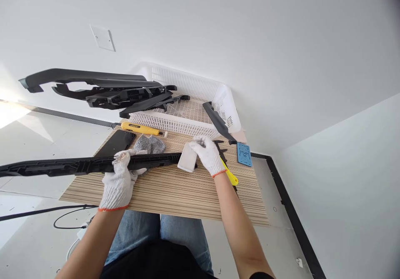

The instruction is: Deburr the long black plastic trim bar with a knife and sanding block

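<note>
My left hand (120, 181), in a white knit glove with an orange cuff, is closed around a long black plastic trim piece (84, 166). The piece lies sideways over the table, its ribbed side showing and its left part reaching past the edge. At its right end my gloved right hand (206, 154) grips a flat white rounded block (187, 158) that overlaps the tip. Whether the block presses on the trim, I cannot tell. Behind the left hand sit grey fabric pads (150, 144). Beside the right wrist lies a yellow-handled tool (231, 175), partly hidden by the hand.
A white plastic basket (184, 123) stands at the back with several black trim pieces (125, 91) jutting out leftward. Another black piece (218, 123) leans over its right front. A yellow corded rotary tool (140, 128), a black flat object (115, 142) and a blue card (244, 154) lie on the striped table (175, 200).
</note>
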Demonstrator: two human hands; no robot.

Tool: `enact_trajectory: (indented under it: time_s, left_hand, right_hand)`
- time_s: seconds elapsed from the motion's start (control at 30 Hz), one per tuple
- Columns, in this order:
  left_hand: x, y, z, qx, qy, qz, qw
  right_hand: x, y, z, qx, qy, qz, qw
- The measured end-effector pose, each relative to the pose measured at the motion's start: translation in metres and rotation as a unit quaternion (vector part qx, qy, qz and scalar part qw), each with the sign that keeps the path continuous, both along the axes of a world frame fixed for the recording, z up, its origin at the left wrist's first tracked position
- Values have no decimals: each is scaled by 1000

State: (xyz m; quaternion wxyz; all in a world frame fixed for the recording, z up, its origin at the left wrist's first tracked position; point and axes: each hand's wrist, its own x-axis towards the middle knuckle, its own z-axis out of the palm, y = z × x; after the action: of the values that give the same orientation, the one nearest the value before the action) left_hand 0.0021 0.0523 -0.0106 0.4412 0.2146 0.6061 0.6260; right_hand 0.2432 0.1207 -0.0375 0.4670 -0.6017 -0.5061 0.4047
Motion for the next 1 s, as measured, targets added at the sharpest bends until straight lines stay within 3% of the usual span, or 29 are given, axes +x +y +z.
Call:
enact_trajectory:
  time_s: [0.17,0.33,0.5,0.63,0.7,0.8,0.9,1.0]
  left_hand:
    - [0,2,-6,8,25,7,1000]
    - [-3,0,-7,-28,71,-30,997]
    - [0,-3,8,-84,132,-2,988]
    - [3,-6,24,-87,169,-13,982]
    - [4,-7,29,-79,173,-26,981]
    - [3,-7,30,-74,187,-25,979]
    - [2,-7,27,-73,183,-23,980]
    - [0,-6,21,-56,173,-39,983]
  right_hand:
    - [13,2,-2,0,3,-13,1000]
    - [24,-2,-1,-90,42,133,986]
    - [22,-4,-1,-72,40,108,991]
    - [20,-5,0,-97,38,170,980]
    - [20,-4,-1,-87,36,155,983]
    - [26,-3,-1,-72,33,124,989]
    - [32,-4,-1,-104,37,170,979]
    - [34,-6,0,-109,47,163,980]
